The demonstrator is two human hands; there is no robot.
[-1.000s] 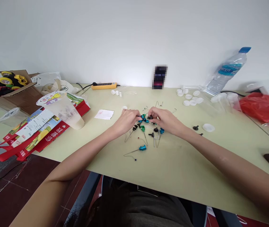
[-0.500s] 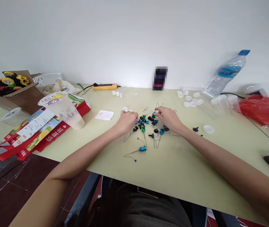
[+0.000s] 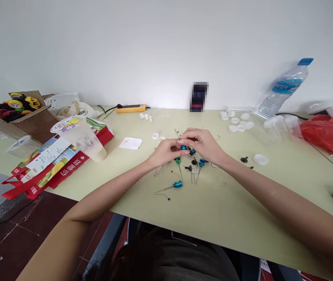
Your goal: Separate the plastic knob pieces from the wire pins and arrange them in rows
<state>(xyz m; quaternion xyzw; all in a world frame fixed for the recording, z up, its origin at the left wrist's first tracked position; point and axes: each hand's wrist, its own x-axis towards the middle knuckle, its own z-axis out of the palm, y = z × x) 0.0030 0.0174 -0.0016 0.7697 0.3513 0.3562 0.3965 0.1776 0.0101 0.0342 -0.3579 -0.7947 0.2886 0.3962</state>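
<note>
Angles left hand [image 3: 166, 152] and right hand [image 3: 200, 142] inward, clamped on one blue piece [image 3: 184, 147].
Includes one green piece [image 3: 178, 160], one paper [image 3: 130, 143], one cup [image 3: 81, 141].

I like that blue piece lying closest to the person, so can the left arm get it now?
Probably yes: nothing covers the blue piece, and it lies near the left arm. But the left grip appears to hold a small blue part, so it may need emptying first.

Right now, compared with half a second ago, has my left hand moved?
Yes. Judged against the white paper on the table, your left hand has shifted right, away from the paper.
</note>
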